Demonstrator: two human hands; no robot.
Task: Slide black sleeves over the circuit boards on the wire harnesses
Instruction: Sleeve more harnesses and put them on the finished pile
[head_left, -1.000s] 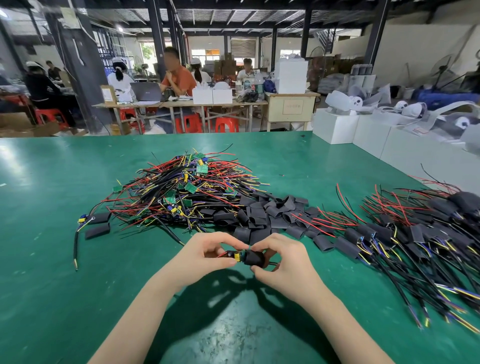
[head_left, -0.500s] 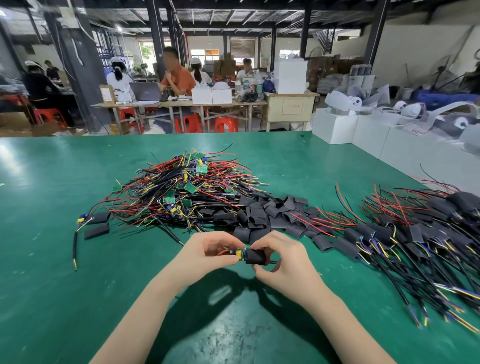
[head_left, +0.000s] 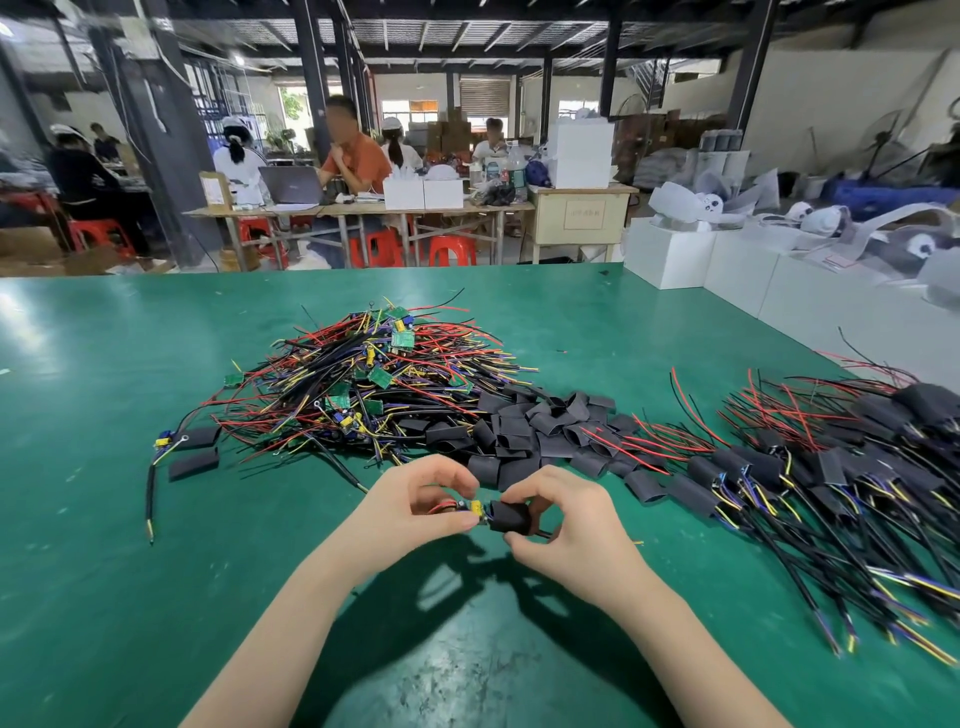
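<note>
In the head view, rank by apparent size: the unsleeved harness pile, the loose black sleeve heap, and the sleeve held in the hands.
1. Unsleeved harness pile, largest.
2. Loose black sleeve heap.
3. Held sleeve, smallest though nearest the camera, pinched by the right hand.

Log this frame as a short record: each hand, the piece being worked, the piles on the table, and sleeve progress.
left hand: pinches the harness at the exposed board end
right hand: grips the black sleeve
sleeve progress: partly on; yellow component not yet covered
unsleeved harnesses: tangled pile, centre of the green table
loose sleeves: heap just beyond the hands
sleeved harnesses: pile at right
</note>
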